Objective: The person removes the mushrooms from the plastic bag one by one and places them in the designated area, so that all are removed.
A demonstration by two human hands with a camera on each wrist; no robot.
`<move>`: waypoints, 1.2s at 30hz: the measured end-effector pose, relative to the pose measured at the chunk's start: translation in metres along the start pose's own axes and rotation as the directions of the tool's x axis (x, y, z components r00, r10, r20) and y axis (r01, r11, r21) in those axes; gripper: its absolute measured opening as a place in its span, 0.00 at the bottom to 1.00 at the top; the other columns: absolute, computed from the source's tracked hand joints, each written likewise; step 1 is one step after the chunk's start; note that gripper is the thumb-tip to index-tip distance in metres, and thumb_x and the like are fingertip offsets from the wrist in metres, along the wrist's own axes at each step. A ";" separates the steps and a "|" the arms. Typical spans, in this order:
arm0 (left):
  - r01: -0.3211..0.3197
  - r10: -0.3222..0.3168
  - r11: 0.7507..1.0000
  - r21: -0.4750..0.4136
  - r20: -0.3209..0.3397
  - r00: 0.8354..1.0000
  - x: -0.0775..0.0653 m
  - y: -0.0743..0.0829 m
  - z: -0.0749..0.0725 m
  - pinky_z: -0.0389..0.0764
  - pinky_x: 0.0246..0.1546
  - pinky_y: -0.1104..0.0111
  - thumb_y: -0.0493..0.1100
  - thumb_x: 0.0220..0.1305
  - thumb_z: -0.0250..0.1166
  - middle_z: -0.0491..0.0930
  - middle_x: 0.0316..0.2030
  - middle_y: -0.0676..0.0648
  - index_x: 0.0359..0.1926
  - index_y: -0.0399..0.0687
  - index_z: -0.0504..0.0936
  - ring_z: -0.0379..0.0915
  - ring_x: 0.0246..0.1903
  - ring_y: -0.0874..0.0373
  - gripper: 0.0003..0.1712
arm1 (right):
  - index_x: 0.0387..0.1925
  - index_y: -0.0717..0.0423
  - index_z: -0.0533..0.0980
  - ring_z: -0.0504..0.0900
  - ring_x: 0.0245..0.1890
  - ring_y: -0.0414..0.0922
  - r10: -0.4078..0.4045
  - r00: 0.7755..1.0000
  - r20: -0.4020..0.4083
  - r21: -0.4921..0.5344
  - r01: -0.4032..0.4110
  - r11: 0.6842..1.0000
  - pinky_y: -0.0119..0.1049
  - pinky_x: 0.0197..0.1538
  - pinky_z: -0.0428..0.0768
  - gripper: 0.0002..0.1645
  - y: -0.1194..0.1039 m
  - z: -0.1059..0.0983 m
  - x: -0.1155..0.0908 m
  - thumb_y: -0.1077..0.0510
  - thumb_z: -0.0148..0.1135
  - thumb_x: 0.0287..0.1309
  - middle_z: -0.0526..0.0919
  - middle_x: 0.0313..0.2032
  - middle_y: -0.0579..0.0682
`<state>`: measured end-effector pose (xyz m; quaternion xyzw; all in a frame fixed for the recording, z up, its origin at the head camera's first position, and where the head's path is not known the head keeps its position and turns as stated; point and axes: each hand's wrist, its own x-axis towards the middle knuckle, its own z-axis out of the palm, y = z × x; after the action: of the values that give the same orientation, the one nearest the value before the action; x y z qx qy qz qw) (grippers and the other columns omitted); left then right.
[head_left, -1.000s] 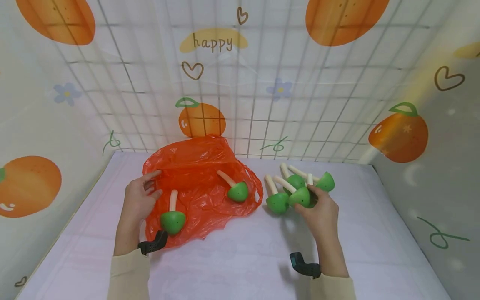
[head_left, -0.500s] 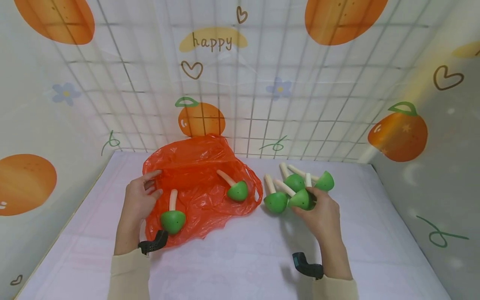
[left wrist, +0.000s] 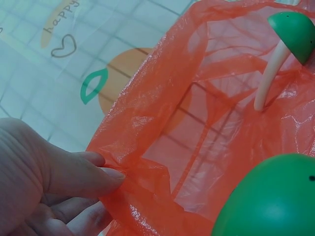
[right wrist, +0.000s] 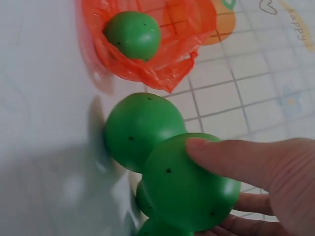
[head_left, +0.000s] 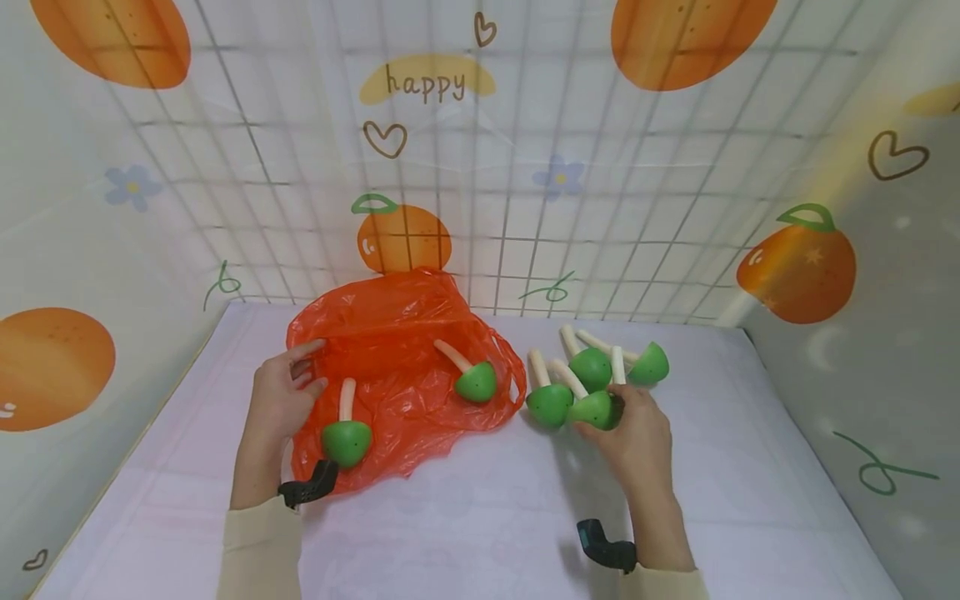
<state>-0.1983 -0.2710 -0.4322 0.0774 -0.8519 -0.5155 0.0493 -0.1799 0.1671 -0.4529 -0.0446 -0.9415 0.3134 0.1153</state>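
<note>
My left hand (head_left: 281,400) pinches the left edge of a thin red plastic bag (left wrist: 147,125), thumb on top. The bag lies spread with its mouth raised. One toy mushroom (head_left: 347,442) with a green cap and pale stem lies at its near left, and another mushroom (head_left: 476,382) at its right. Right of the bag, my right hand (head_left: 637,433) holds a green-capped mushroom (right wrist: 192,182) by its cap between thumb and fingers. Close beside it are a mushroom (head_left: 551,406), one behind (head_left: 590,369) and one farther right (head_left: 648,363). A white stem (head_left: 617,364) rises behind my fingers, its cap hidden.
Everything lies on a pale tabletop (head_left: 465,525). A white wire grid (head_left: 495,208) behind a printed sheet with oranges and hearts closes off the back. Sheets hang at both sides. Black straps with cameras (head_left: 309,486) sit on the wrists.
My right hand has shifted slightly left and toward me, drawing the held mushroom a little away from the cluster. The left hand and bag stay about where they were.
</note>
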 end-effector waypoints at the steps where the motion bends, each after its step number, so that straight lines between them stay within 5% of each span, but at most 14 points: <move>1: 0.001 -0.001 1.000 -0.003 0.000 1.000 0.000 0.000 0.000 0.76 0.66 0.49 0.27 0.72 0.61 0.70 0.72 0.34 0.76 0.43 0.71 0.70 0.70 0.37 0.34 | 0.60 0.74 0.74 0.78 0.55 0.66 0.003 1.000 -0.011 0.004 -0.003 1.000 0.63 0.59 0.76 0.42 0.000 0.002 -0.001 0.58 0.83 0.48 0.80 0.54 0.71; 9: 0.008 -0.008 1.000 -0.004 -0.001 1.000 0.000 0.000 0.001 0.75 0.66 0.50 0.26 0.71 0.62 0.70 0.72 0.34 0.76 0.43 0.72 0.69 0.70 0.37 0.34 | 0.59 0.74 0.75 0.77 0.53 0.67 -0.011 0.997 -0.074 -0.014 0.010 1.000 0.64 0.59 0.75 0.41 0.002 0.008 -0.009 0.60 0.84 0.46 0.77 0.52 0.71; 36: 0.012 -0.012 1.000 0.001 -0.003 1.000 0.000 0.003 0.001 0.77 0.65 0.50 0.26 0.71 0.63 0.71 0.71 0.34 0.76 0.44 0.72 0.71 0.69 0.37 0.34 | 0.55 0.71 0.74 0.81 0.46 0.62 0.017 0.999 0.033 -0.024 -0.017 1.000 0.58 0.50 0.79 0.36 0.018 0.012 -0.016 0.61 0.83 0.48 0.84 0.46 0.68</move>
<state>-0.1988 -0.2690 -0.4295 0.0832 -0.8516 -0.5154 0.0474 -0.1670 0.1721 -0.4758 -0.0487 -0.9466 0.3040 0.0963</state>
